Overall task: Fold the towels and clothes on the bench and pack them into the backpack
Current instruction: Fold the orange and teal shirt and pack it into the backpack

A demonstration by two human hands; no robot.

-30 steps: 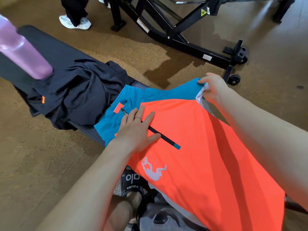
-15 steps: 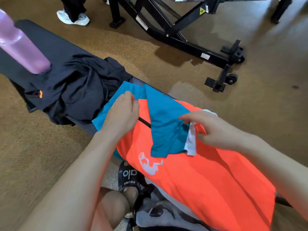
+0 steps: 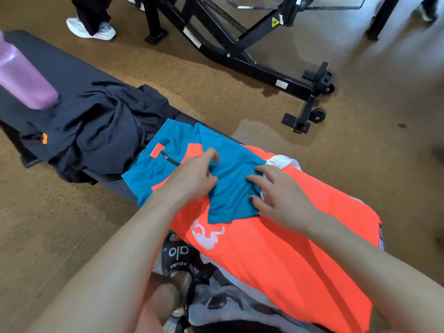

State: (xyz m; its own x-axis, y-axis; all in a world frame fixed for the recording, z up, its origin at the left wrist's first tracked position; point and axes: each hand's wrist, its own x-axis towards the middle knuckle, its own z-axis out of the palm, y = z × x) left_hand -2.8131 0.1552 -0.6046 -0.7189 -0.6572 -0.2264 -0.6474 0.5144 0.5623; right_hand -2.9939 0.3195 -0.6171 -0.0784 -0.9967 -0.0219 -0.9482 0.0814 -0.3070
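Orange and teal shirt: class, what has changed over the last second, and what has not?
The right hand carried the teal sleeve inward across the orange and teal shirt, released it, and now presses it flat. The left hand curled onto the fold. The dark garment and purple bottle stayed put.
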